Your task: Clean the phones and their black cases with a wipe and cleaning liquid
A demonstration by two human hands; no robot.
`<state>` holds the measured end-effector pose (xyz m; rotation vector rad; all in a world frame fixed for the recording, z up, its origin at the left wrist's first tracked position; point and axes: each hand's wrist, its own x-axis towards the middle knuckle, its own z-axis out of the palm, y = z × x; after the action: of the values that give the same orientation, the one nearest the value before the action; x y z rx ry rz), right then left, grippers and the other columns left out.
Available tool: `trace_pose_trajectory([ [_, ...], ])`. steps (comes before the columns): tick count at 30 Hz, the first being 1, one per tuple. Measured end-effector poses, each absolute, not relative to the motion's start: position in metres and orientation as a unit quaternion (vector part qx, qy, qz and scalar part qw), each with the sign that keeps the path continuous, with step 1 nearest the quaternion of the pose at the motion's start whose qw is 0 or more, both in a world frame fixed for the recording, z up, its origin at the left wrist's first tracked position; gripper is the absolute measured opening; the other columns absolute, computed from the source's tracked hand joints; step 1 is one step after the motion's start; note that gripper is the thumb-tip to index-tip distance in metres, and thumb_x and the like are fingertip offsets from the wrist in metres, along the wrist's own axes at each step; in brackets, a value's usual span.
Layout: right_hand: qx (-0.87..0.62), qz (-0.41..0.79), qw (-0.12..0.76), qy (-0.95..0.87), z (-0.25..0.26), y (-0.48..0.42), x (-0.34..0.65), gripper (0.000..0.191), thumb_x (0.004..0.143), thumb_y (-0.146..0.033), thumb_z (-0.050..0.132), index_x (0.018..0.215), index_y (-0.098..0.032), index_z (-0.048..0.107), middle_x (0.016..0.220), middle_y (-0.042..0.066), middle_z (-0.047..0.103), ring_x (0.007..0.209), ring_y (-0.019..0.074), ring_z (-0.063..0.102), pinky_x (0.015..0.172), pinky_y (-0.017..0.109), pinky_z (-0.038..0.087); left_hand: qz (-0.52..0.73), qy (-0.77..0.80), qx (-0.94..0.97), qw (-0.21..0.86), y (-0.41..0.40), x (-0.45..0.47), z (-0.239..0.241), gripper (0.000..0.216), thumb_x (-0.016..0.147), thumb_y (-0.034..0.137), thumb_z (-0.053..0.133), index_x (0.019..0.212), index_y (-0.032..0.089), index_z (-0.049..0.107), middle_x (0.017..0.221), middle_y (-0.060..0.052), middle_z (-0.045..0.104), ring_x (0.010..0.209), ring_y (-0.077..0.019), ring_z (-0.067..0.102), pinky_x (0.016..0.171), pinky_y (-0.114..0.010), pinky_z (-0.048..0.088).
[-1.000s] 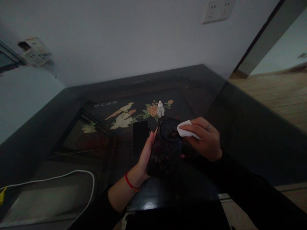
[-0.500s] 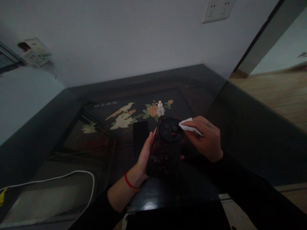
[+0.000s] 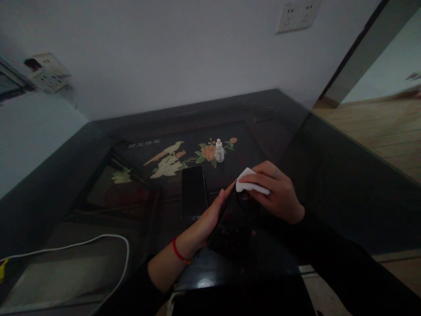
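Observation:
My left hand (image 3: 210,219), with a red bracelet at the wrist, grips a dark phone (image 3: 230,235) along its left edge. The phone is tilted with its back and round camera ring facing me. In my right hand (image 3: 274,188) is a folded white tissue (image 3: 249,181), pinched in the fingers and pressed at the phone's top edge by the camera ring, which it partly covers. A second black phone (image 3: 193,192) lies flat on the table just left of my left hand. Behind the hands stands a small clear bottle with a white cap (image 3: 219,151).
The dark glossy table (image 3: 279,127) has a bird-and-flower inlay (image 3: 167,164). A white cable (image 3: 98,237) curves across its left front. Wall sockets (image 3: 297,15) are on the wall behind, and more sockets (image 3: 49,72) sit at the left. Wooden floor (image 3: 355,127) shows at the right.
The held phone has tilted and shifted slightly right and down. My right hand has moved the tissue left, from the camera ring's right side onto the phone's top edge.

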<state>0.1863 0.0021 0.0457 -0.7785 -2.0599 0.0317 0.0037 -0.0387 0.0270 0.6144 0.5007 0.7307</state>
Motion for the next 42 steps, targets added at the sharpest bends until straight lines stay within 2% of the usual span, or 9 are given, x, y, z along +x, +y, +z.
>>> trace_pose_trajectory([
  [7,-0.343,-0.008,0.477,-0.809,0.047,0.008,0.191,0.008,0.087,-0.018,0.059,0.089,-0.02,0.067,0.081,0.003,0.06,0.077,0.0177,0.056,0.068,0.032,0.046,0.355,0.238,0.287,0.857,-0.038,0.004,0.028,0.061,0.089,0.058,0.045,0.145,0.038,0.032,0.147,-0.01,0.043,0.11,-0.0317,0.06,0.081,-0.05,0.054],
  [14,-0.256,-0.025,0.417,-0.872,0.045,0.0,0.184,0.013,0.087,-0.019,0.057,0.095,-0.019,0.067,0.091,0.008,0.062,0.084,0.0206,0.056,0.074,0.037,0.048,0.343,0.282,0.259,0.858,-0.039,0.006,0.031,0.057,0.091,0.055,0.041,0.144,0.033,0.038,0.13,-0.011,0.06,0.102,-0.0297,0.064,0.088,-0.054,0.05],
  [21,-0.179,-0.076,0.39,-0.9,0.046,-0.004,0.181,0.015,0.089,-0.018,0.051,0.092,-0.016,0.066,0.09,0.009,0.063,0.086,0.0212,0.054,0.077,0.039,0.05,0.452,0.284,0.239,0.811,-0.033,0.009,0.033,0.051,0.091,0.049,0.047,0.136,0.025,0.052,0.132,-0.005,0.06,0.123,-0.0254,0.053,0.107,-0.038,0.037],
  [27,-0.223,-0.055,0.405,-0.885,0.045,-0.002,0.184,0.011,0.086,-0.017,0.057,0.093,-0.019,0.065,0.089,0.006,0.062,0.084,0.0199,0.056,0.072,0.036,0.051,0.515,0.278,0.191,0.788,-0.028,0.004,0.04,0.052,0.095,0.048,0.038,0.14,0.024,0.045,0.127,-0.007,0.063,0.116,-0.0248,0.058,0.103,-0.04,0.04],
  [33,-0.331,-0.063,0.452,-0.826,0.044,0.006,0.192,0.012,0.083,-0.014,0.06,0.092,-0.02,0.065,0.085,0.005,0.061,0.078,0.0199,0.056,0.068,0.036,0.048,0.464,0.247,0.14,0.839,-0.028,-0.005,0.045,0.059,0.095,0.054,0.026,0.149,0.029,0.026,0.127,-0.011,0.061,0.106,-0.0291,0.063,0.095,-0.056,0.043],
  [38,-0.406,-0.068,0.491,-0.768,0.045,0.008,0.195,0.011,0.085,-0.016,0.059,0.09,-0.022,0.067,0.083,0.004,0.061,0.078,0.0202,0.058,0.068,0.035,0.048,0.414,0.205,0.19,0.866,-0.034,-0.001,0.036,0.059,0.093,0.054,0.037,0.148,0.035,0.028,0.133,-0.012,0.057,0.114,-0.034,0.059,0.09,-0.061,0.044],
  [42,-0.374,-0.04,0.479,-0.793,0.044,0.005,0.192,0.017,0.087,-0.016,0.057,0.098,-0.023,0.068,0.09,0.005,0.062,0.084,0.0204,0.059,0.072,0.036,0.048,0.366,0.209,0.236,0.876,-0.039,0.004,0.032,0.059,0.091,0.053,0.044,0.146,0.038,0.03,0.138,-0.01,0.053,0.114,-0.0344,0.059,0.087,-0.058,0.048],
])
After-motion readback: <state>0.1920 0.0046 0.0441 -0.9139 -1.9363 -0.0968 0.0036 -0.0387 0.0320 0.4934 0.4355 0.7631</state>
